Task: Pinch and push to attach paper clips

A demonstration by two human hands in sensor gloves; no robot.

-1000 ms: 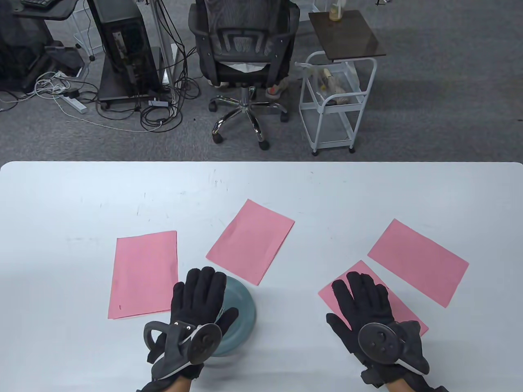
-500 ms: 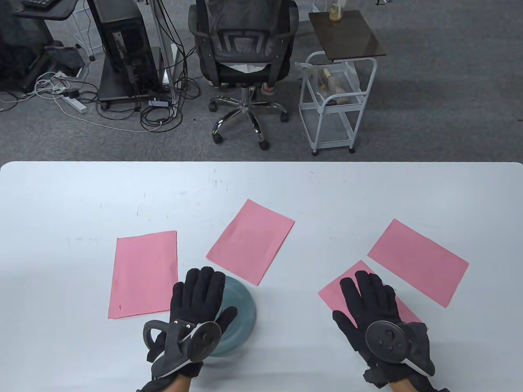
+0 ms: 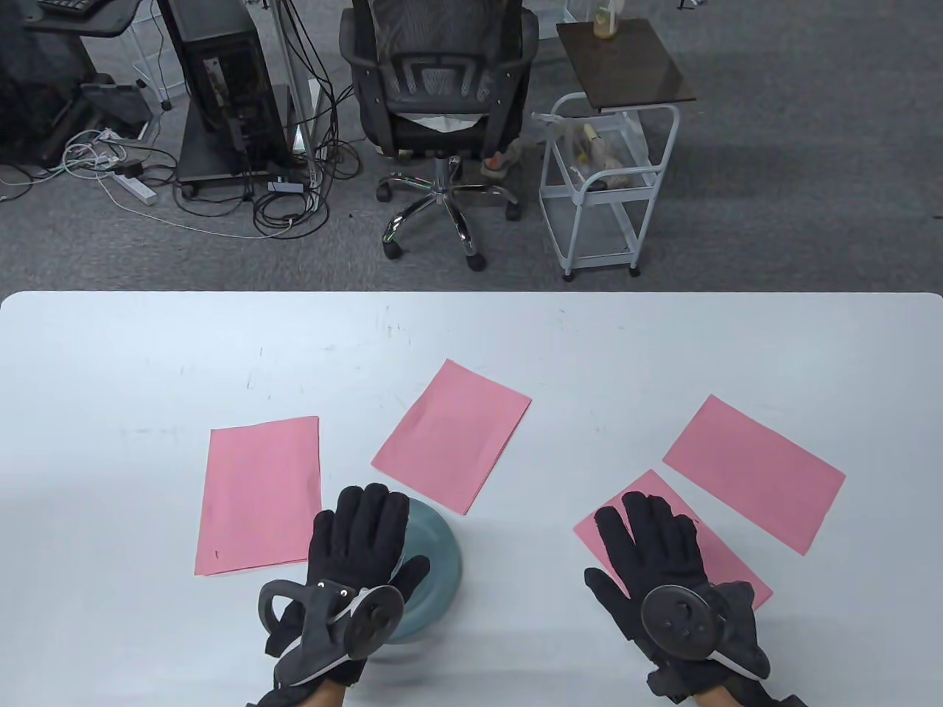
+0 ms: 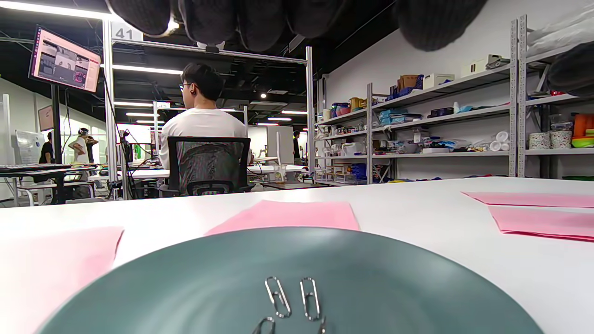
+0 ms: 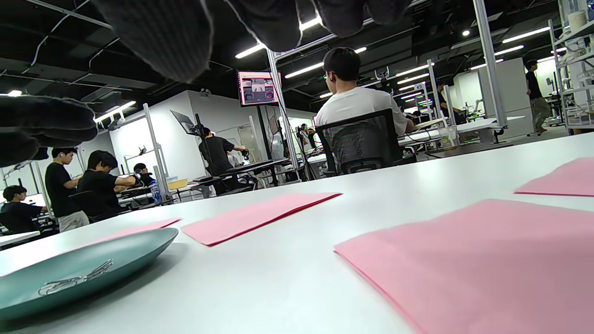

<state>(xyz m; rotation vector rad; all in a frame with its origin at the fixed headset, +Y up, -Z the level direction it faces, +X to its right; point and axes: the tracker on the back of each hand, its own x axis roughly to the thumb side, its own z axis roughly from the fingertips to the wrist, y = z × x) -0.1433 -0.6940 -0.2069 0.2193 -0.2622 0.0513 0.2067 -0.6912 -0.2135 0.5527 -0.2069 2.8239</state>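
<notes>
Left hand (image 3: 359, 549) spread flat over the teal plate (image 3: 442, 560), fingers (image 4: 209, 18) apart and holding nothing — paper clips (image 4: 292, 297) lying loose in the plate just beneath. Right hand (image 3: 658, 560) likewise splayed, hanging over the near pink sheet (image 3: 737, 571) on the white tabletop (image 3: 516, 339), gripping nothing — contact with the paper not clear. Three more pink sheets (image 3: 451, 434) lying flat around the plate and beyond the right hand.
</notes>
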